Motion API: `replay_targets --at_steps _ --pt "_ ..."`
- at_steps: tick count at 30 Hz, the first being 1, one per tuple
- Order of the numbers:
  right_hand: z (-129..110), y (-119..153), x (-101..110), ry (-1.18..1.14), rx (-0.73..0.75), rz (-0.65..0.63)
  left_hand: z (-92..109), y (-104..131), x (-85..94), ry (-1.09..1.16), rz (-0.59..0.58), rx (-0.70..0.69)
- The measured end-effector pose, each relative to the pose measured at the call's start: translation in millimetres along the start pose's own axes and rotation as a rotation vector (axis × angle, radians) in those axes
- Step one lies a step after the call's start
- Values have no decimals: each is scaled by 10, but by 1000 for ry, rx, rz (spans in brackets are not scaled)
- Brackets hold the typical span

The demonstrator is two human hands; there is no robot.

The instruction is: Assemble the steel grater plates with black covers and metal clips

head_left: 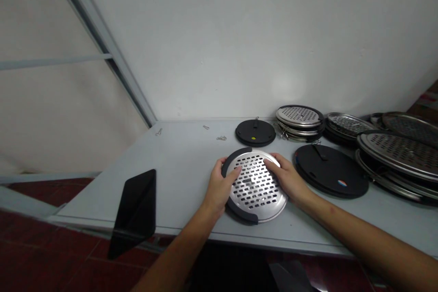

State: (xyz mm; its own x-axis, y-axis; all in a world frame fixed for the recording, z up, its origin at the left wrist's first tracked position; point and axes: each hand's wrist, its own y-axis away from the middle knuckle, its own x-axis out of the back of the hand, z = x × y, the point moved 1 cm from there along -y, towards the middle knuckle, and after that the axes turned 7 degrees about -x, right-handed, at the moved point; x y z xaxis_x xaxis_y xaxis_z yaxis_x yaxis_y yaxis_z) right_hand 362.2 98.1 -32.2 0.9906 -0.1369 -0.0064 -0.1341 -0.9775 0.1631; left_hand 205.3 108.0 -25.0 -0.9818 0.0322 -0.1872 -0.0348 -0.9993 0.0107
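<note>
A round slotted metal plate (255,187) with a black edging round its left side is held near the table's front edge, tilted toward me. My left hand (219,187) grips the left edge, its thumb on the slotted face. On the upper right edge, my right hand (285,175) has its thumb on top and fingers behind. The underside of the plate is hidden. Just behind it lies a black disc (256,132) with a yellow dot. To the right of my right hand rests a larger black disc (330,171) with a coloured sticker and a strap.
Stacked slotted plates (299,116) stand against the wall, with larger stacked plates (404,155) at the right. Several small metal clips (221,138) lie on the table (181,178). A flat black panel (137,205) is at the front left edge.
</note>
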Motion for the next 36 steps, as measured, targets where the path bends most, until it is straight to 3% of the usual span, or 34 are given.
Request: replay_targets --at_steps 4,7,11,15,20,24,30,36 --pt "-80 33 9 -25 18 -95 20 99 113 81 40 -4" --pt "-108 9 62 20 93 -113 57 209 308 173 168 20" --pt "-161 -148 33 412 319 -15 139 293 596 274 396 89" --pt "-322 -457 -377 1116 495 -86 177 303 730 350 526 89" --pt "-476 -946 -965 1289 468 -130 129 286 746 396 601 48" --pt "-458 -1187 -1134 1370 328 -122 106 289 764 431 668 32" --pt "-449 -1097 -1024 1413 159 -257 110 278 743 418 678 14" --pt "-399 -689 -635 1449 159 -360 145 219 645 345 676 -117"
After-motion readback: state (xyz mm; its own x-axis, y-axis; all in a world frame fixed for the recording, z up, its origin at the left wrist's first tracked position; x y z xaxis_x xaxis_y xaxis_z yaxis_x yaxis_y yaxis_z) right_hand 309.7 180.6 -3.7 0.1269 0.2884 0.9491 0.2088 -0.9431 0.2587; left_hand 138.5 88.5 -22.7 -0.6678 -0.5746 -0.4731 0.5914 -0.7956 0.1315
